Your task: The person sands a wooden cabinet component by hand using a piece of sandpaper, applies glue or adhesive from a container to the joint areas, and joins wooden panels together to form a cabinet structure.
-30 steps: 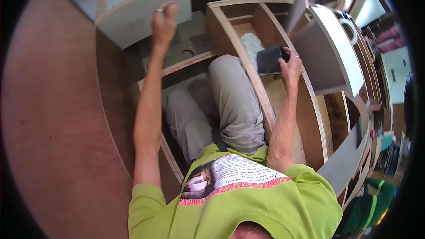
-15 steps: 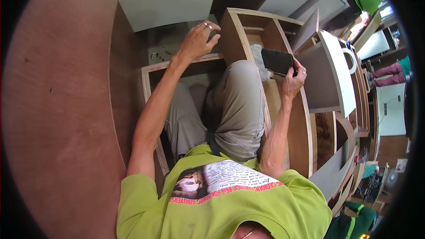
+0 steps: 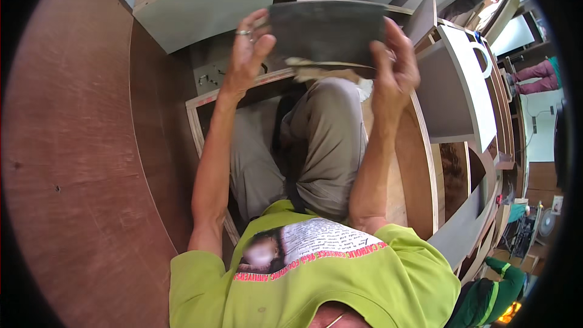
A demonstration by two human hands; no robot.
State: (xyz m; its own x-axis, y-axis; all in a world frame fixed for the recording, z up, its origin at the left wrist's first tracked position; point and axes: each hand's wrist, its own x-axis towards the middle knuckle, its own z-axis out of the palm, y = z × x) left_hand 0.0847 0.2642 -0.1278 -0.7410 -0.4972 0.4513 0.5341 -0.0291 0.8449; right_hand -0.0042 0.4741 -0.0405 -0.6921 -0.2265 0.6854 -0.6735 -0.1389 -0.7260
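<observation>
Your right hand [image 3: 396, 64] grips the right end of a dark grey, flat-faced rectangular object [image 3: 328, 33], blurred, held up just beyond your knee in beige cloth trousers [image 3: 331, 146]. Your left hand [image 3: 246, 58], thumb and fingers parted, is at its left end; I cannot tell whether it grips.

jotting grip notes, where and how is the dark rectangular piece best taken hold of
Probably by its two short ends, one hand from each side: the dark rectangular piece shows wider than tall, with the left hand at one end and the right hand at the other. Blur leaves its thickness unclear.
</observation>
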